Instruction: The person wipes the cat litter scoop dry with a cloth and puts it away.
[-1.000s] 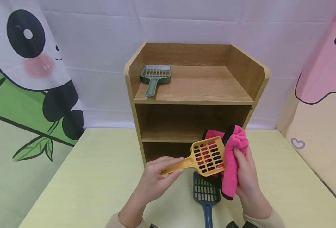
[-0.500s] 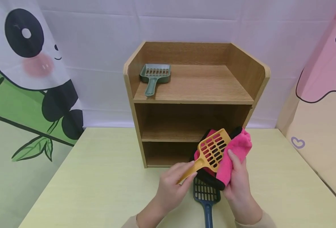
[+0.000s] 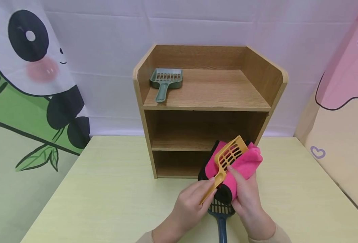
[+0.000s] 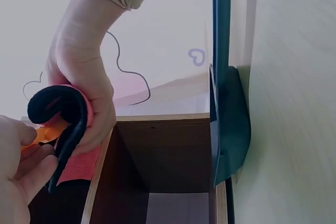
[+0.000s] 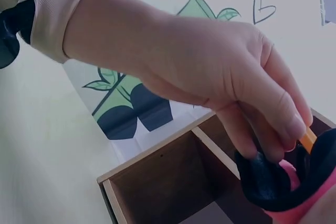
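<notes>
My left hand [image 3: 191, 204] pinches the handle of a yellow slotted litter scoop [image 3: 219, 179], its head tilted up to the right. Around that head my right hand [image 3: 249, 199] holds a pink cloth with black edging [image 3: 248, 162], the thumb pressing it near the scoop's neck. Cloth lies both behind and in front of the slots. In the left wrist view the folded black edge [image 4: 73, 124] wraps the orange-looking scoop [image 4: 51, 130]. Below the hands a dark blue litter scoop [image 3: 221, 216] lies on the table, its upper part hidden by the cloth.
A wooden shelf unit [image 3: 194, 108] stands behind the hands at the back of the table [image 3: 106, 189]. On its top board, at the left, rests a grey-green litter scoop [image 3: 166, 81] in a matching holder. A printed cloth backdrop [image 3: 106, 50] hangs behind.
The left hand and yellow scoop have moved right, and the scoop has turned more upright. The right hand has shifted slightly left, folding the pink cloth further over the scoop's head.
</notes>
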A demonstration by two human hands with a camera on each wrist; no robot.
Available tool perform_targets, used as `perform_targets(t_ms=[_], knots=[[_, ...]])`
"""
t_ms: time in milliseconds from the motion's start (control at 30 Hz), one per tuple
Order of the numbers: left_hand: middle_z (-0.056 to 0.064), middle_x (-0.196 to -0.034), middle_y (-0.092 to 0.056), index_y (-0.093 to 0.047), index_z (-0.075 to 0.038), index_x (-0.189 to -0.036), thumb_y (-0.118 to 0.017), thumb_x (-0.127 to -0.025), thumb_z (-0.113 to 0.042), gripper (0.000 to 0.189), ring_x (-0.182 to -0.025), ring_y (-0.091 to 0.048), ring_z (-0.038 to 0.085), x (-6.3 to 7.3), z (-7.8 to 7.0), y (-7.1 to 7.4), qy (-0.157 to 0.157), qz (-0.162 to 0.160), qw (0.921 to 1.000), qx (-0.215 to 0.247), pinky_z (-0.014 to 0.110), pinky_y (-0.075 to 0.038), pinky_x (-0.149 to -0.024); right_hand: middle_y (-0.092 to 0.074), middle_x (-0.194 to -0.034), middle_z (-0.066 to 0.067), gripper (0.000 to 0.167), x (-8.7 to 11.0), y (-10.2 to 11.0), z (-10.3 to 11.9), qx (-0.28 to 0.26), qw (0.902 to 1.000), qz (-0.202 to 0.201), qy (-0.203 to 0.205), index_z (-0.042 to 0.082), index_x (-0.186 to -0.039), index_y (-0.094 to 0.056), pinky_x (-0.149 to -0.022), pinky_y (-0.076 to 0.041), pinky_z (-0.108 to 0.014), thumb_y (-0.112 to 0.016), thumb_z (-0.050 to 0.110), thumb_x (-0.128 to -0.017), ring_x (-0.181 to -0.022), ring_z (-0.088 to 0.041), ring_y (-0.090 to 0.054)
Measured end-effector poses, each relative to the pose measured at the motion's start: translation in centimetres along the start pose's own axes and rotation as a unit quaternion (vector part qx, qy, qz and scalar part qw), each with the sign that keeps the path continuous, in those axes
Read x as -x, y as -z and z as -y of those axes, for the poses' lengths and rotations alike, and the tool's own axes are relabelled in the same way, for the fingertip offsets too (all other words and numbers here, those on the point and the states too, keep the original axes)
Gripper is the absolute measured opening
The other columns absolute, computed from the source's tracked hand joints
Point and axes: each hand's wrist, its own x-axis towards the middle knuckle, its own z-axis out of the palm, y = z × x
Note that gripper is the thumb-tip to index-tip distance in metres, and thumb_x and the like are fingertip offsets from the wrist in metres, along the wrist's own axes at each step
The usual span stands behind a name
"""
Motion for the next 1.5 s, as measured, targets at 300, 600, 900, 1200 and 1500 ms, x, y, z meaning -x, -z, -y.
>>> perform_targets(t_ms=[300, 600, 900, 1200, 1500], knots=[[0.009, -0.096, -0.072, -0.065, 0.001, -0.114, -0.064, -0.091, -0.015, 0.029, -0.083, -0.069, 0.013, -0.6, -0.6, 0.6, -0.011, 0.019, 0.9997, -0.01, 0.014, -0.053, -0.076, -0.027, -0.149, 0.004, 0.072, -0.2, 0.6, 0.4, 0.008, 0.9993, -0.02, 0.031, 0.042, -0.144, -0.012, -0.096, -0.048, -0.031, -0.059, 0.024, -0.093, -0.135, -0.017, -0.033], [0.009, -0.095, -0.072, -0.067, -0.001, -0.111, -0.062, -0.092, -0.022, 0.029, -0.082, -0.07, 0.014, -0.2, -0.6, 2.7, 0.062, 0.042, 0.9969, 0.026, 0.014, -0.054, -0.071, -0.039, -0.141, 0.0, 0.068, -0.8, 1.1, 0.8, 0.063, 0.9956, -0.05, 0.048, 0.032, -0.143, -0.021, -0.092, -0.051, -0.026, -0.063, 0.035, -0.09, -0.126, -0.018, -0.045], [0.012, -0.086, -0.072, -0.068, 0.003, -0.105, -0.071, -0.085, -0.012, 0.025, -0.071, -0.067, 0.016, -1.0, 0.8, 5.8, 0.081, -0.003, 0.9938, 0.076, 0.012, -0.053, -0.06, -0.05, -0.118, 0.0, 0.044, -0.8, 2.9, 3.2, 0.151, 0.9772, -0.063, 0.136, 0.022, -0.124, -0.038, -0.077, -0.055, -0.02, -0.065, 0.028, -0.089, -0.099, -0.009, -0.061], [0.014, -0.082, -0.071, -0.07, 0.005, -0.101, -0.068, -0.087, -0.017, 0.025, -0.066, -0.065, 0.016, -3.7, 2.3, 8.8, 0.08, -0.054, 0.9922, 0.078, 0.014, -0.051, -0.059, -0.049, -0.114, 0.0, 0.041, -0.9, 4.4, 5.4, 0.124, 0.973, -0.059, 0.185, 0.02, -0.12, -0.042, -0.073, -0.055, -0.019, -0.066, 0.013, -0.088, -0.101, -0.012, -0.056], [0.015, -0.084, -0.07, -0.07, 0.005, -0.099, -0.067, -0.088, -0.023, 0.03, -0.071, -0.062, 0.018, -7.8, 3.2, 10.6, 0.051, -0.084, 0.9934, 0.058, 0.014, -0.051, -0.061, -0.049, -0.114, 0.0, 0.04, -0.6, 4.7, 5.7, 0.127, 0.9718, -0.033, 0.196, 0.02, -0.121, -0.042, -0.074, -0.055, -0.019, -0.064, 0.009, -0.089, -0.1, -0.011, -0.056]])
